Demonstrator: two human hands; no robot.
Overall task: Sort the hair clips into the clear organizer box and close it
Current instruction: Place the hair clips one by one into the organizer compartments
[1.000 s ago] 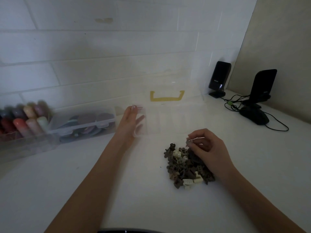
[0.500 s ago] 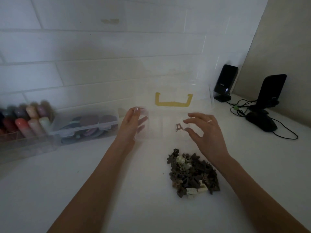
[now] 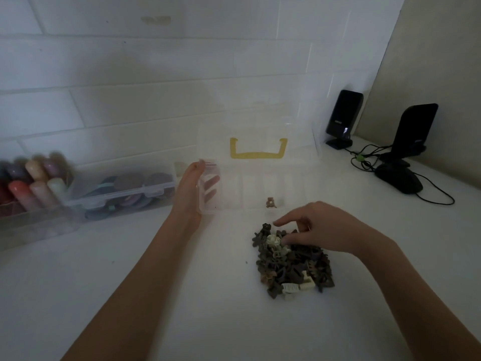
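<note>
A clear organizer box with several compartments stands open on the white counter, its lid raised against the wall and showing a yellow handle. One small brown hair clip lies in a middle compartment. A pile of brown, dark and cream hair clips lies just in front of the box. My left hand grips the box's left end. My right hand hovers over the pile's far edge, fingers curled down onto the clips; whether one is pinched is unclear.
A closed clear case of round items and a clear tray of pastel bottles sit at the left by the wall. Two black speakers, a black mouse and cables are at the right.
My right hand lifted a brown clip from the pile, dropped it into the box, and has come back down to the pile. My left hand stayed on the box.
</note>
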